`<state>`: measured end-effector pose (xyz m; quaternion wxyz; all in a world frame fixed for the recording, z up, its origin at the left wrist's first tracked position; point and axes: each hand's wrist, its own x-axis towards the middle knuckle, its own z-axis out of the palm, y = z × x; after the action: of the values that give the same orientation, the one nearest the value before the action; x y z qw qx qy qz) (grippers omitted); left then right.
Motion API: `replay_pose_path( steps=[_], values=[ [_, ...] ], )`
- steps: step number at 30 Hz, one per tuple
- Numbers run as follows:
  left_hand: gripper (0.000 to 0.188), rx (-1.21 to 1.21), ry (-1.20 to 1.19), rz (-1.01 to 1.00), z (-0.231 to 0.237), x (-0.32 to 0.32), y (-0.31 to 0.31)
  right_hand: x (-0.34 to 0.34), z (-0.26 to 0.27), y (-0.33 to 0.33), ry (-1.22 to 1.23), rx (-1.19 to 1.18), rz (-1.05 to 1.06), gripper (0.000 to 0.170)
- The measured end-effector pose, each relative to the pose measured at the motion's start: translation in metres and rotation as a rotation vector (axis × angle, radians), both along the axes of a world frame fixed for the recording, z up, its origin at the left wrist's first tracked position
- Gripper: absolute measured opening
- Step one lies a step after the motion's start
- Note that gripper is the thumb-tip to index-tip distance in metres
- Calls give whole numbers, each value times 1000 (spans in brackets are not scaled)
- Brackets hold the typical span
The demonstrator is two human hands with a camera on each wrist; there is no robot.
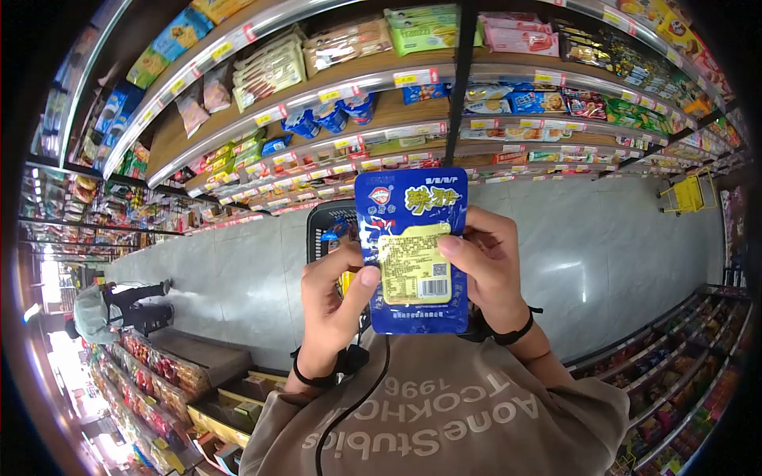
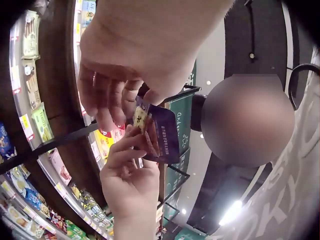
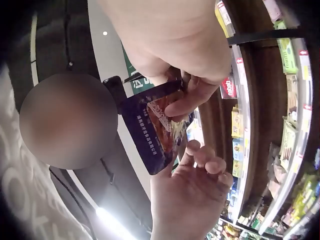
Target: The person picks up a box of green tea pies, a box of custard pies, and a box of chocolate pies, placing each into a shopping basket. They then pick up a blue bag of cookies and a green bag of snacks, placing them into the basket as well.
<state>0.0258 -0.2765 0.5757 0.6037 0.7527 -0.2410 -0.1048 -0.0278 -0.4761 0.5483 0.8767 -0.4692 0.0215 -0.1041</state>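
Note:
A blue snack packet [image 1: 417,190] is held up in front of the chest, its side with a yellow label and barcode facing the head camera. My left hand [image 1: 329,309] pinches the packet's left edge, the thumb lying on the front. On the opposite edge, my right hand [image 1: 494,270] grips it with the thumb on the yellow label. Both wrist views show the packet's other side, where a picture of reddish-brown food [image 3: 162,125] is printed. Behind the packet, a black shopping basket [image 1: 316,222] is partly hidden, with some packaged goods inside.
Shelves of packaged snacks [image 1: 429,30] run along the far side, with price tags on their edges. A yellow trolley-like frame [image 1: 689,193] stands on the grey tiled floor [image 1: 571,238] at right. Another person [image 1: 99,313] is at far left. More racks [image 1: 675,373] stand at lower right.

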Motion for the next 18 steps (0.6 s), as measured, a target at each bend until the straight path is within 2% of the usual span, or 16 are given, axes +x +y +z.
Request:
replay_pose_path(
  steps=[4,7,15,18],
  values=[
    [24,-151,-31,-74,5,-2,15,-7,7,21,24,-47,45,16],
    [25,-217,42,-51,14,-9,24,-12,16,40,40,-37,41,18],
    [24,-243,-65,-87,15,-8,54,-27,42,72,-32,-195,41,23],
    [21,-319,-43,-93,7,-12,61,-32,39,89,-28,-136,-12,22]
  ],
)
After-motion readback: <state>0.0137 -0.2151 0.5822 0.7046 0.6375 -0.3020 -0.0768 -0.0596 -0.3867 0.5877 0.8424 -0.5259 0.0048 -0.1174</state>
